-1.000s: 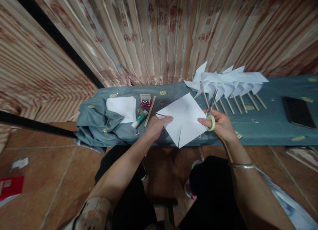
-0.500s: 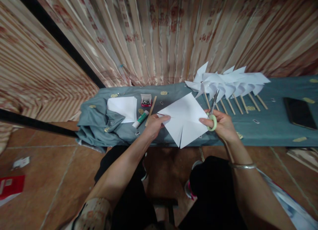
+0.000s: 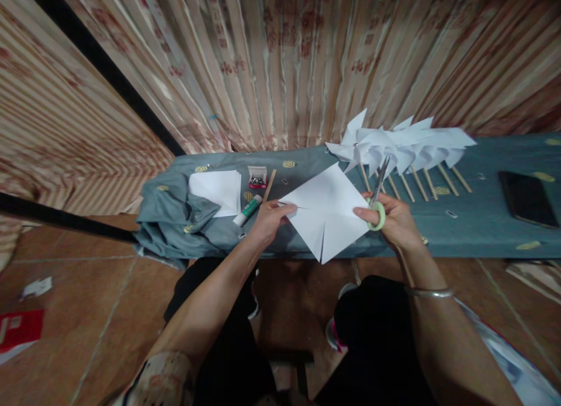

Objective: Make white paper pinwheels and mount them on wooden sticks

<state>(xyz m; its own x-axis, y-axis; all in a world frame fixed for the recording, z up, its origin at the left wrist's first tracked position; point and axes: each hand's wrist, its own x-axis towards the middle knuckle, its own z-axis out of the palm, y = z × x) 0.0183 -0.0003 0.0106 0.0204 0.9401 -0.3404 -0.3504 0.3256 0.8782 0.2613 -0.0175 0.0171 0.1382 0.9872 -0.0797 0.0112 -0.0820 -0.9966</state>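
Note:
Between my hands is a square sheet of white paper [image 3: 331,201], turned like a diamond, with slits running in from its left and near corners. My left hand [image 3: 272,220] pinches the left corner, thumb on top. My right hand [image 3: 392,218] grips the right corner under its thumb and also holds scissors [image 3: 376,215] with pale green handles, blades pointing away from me. Beyond the scissors lies an overlapping row of white paper pinwheels [image 3: 403,146] on wooden sticks.
On the cloth-covered bench [image 3: 473,231] at left lie a stack of white paper [image 3: 219,190], a glue stick [image 3: 248,211], a small red box of metal pins [image 3: 258,177] and wooden sticks [image 3: 270,184]. A black phone [image 3: 528,198] rests at the right. A curtain [image 3: 280,67] hangs behind.
The paper has shifted slightly to the right and tilted a little, both hands still on it. The scissors moved slightly with my right hand. Objects on the bench stay put.

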